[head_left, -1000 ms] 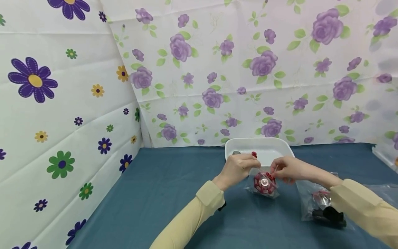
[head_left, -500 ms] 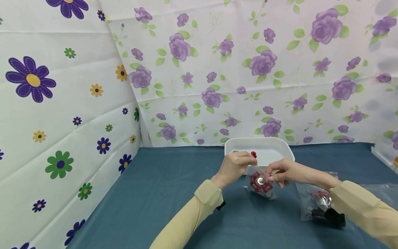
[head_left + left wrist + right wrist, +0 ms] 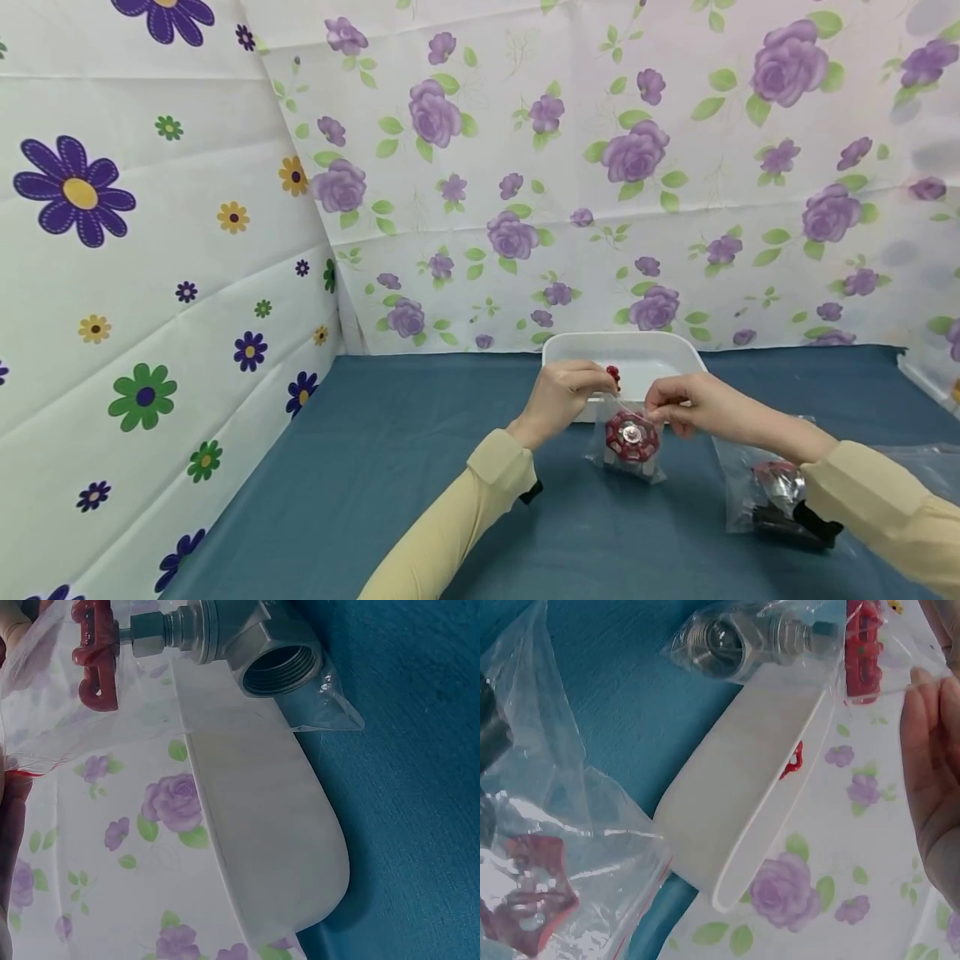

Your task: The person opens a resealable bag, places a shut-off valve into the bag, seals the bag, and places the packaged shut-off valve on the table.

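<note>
Purple-rose cloth (image 3: 480, 179) backs the blue bench (image 3: 420, 475). Right of the frame's centre, the left hand (image 3: 558, 400) and right hand (image 3: 701, 406) pinch the upper edge of a zip bag (image 3: 330, 712); inside, below them, the gate valve's stem leads down from its handwheel (image 3: 632, 436), nearer the right hand.

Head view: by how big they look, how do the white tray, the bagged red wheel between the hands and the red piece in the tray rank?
1. White tray, largest, though partly covered
2. Bagged red wheel
3. Red piece, smallest; it may be partly hidden, so this ranks only what shows
</note>
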A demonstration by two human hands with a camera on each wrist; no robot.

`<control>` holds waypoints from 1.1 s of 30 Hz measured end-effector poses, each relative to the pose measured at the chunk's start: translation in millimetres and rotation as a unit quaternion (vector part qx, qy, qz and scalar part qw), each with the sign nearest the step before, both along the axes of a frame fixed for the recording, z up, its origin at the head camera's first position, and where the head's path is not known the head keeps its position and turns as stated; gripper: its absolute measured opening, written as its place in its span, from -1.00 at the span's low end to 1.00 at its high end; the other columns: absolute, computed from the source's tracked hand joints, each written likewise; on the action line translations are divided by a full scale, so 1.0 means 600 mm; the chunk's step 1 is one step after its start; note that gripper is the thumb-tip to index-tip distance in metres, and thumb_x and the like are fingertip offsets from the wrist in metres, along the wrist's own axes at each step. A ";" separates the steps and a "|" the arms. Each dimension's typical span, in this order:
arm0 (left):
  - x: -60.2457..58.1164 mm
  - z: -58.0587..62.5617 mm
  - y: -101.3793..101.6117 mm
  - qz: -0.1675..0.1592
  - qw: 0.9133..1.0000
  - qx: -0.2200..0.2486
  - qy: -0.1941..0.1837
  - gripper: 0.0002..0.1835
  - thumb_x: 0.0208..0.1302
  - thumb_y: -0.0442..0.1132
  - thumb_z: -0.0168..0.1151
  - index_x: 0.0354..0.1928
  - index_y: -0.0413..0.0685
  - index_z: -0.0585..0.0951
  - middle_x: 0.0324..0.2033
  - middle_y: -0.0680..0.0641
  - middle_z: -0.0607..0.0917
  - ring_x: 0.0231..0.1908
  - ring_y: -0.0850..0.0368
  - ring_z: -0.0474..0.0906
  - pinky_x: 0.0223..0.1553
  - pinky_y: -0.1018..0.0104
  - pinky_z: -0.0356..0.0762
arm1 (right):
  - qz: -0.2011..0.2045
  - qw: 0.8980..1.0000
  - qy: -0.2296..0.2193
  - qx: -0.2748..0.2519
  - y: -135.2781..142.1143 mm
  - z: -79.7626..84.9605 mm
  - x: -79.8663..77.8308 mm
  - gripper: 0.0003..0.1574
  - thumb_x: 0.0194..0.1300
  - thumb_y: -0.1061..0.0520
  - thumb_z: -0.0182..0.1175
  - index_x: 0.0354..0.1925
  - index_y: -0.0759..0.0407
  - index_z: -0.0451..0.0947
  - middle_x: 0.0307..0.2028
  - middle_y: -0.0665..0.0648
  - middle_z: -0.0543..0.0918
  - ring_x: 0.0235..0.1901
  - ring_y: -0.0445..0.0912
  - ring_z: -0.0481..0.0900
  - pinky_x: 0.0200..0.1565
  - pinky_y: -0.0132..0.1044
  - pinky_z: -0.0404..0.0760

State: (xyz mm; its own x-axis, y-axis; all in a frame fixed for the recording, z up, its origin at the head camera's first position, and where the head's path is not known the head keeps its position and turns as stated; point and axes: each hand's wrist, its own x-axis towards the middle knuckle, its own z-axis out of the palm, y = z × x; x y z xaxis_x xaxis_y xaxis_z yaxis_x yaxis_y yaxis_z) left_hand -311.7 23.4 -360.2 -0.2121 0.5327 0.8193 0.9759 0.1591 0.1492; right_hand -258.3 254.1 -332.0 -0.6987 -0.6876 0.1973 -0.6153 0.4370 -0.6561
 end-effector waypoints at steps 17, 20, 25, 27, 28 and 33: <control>0.001 0.001 -0.006 0.007 1.000 0.004 -0.021 -0.87 0.05 -0.50 0.28 -0.40 -0.16 0.70 -0.42 -0.01 0.65 -0.36 0.29 0.54 -0.24 0.61 0.40 | 0.001 0.994 0.099 0.038 0.016 -0.004 -0.014 -0.79 0.09 0.36 0.24 -0.37 0.04 0.63 -0.42 -0.11 0.61 -0.45 -0.22 0.54 -0.43 -0.34 0.55; -0.003 -0.003 -0.010 0.007 1.000 0.007 -0.024 -0.87 0.05 -0.49 0.28 -0.38 -0.15 0.70 -0.41 0.00 0.65 -0.36 0.30 0.54 -0.27 0.62 0.40 | -0.012 0.987 0.149 0.057 0.015 0.009 -0.012 -0.73 0.03 0.42 0.26 -0.38 0.06 0.63 -0.41 -0.12 0.60 -0.45 -0.26 0.54 -0.44 -0.36 0.55; -0.009 -0.004 -0.017 -0.006 0.999 0.018 -0.037 -0.87 0.08 -0.48 0.26 -0.36 -0.15 0.70 -0.39 0.00 0.66 -0.37 0.38 0.53 -0.31 0.61 0.42 | -0.031 0.973 0.217 0.079 0.016 0.031 -0.010 -0.70 -0.02 0.38 0.32 -0.37 0.00 0.62 -0.41 -0.18 0.54 -0.48 -0.31 0.49 -0.49 -0.39 0.51; -0.011 -0.005 -0.018 -0.007 0.999 0.022 -0.037 -0.88 0.08 -0.46 0.25 -0.36 -0.15 0.70 -0.38 0.01 0.66 -0.37 0.41 0.52 -0.34 0.62 0.42 | -0.043 0.973 0.210 0.091 0.018 0.036 -0.011 -0.73 0.00 0.29 0.34 -0.34 -0.04 0.62 -0.39 -0.18 0.48 -0.46 -0.28 0.44 -0.49 -0.37 0.48; -0.012 -0.005 -0.018 -0.006 0.999 0.023 -0.036 -0.88 0.09 -0.46 0.25 -0.35 -0.15 0.70 -0.38 0.02 0.66 -0.38 0.42 0.51 -0.36 0.62 0.41 | -0.050 0.973 0.204 0.098 0.020 0.037 -0.012 -0.74 0.00 0.25 0.36 -0.33 -0.06 0.61 -0.38 -0.16 0.44 -0.45 -0.25 0.41 -0.48 -0.36 0.47; -0.014 -0.006 -0.017 -0.005 0.999 0.028 -0.027 -0.89 0.11 -0.44 0.23 -0.35 -0.17 0.70 -0.38 0.01 0.66 -0.38 0.41 0.51 -0.39 0.63 0.40 | -0.061 0.982 0.140 0.108 0.033 0.034 -0.019 -0.83 0.04 0.15 0.34 -0.35 -0.07 0.58 -0.33 -0.11 0.42 -0.37 -0.16 0.42 -0.39 -0.31 0.49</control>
State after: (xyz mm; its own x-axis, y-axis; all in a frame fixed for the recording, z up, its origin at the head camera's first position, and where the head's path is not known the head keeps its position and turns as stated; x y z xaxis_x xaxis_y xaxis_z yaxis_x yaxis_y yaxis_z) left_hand -319.8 12.9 -363.8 -0.2517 0.4891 0.8352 0.9677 0.1387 0.2104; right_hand -269.8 273.7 -311.6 -0.7174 -0.6491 0.2532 -0.6932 0.6288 -0.3522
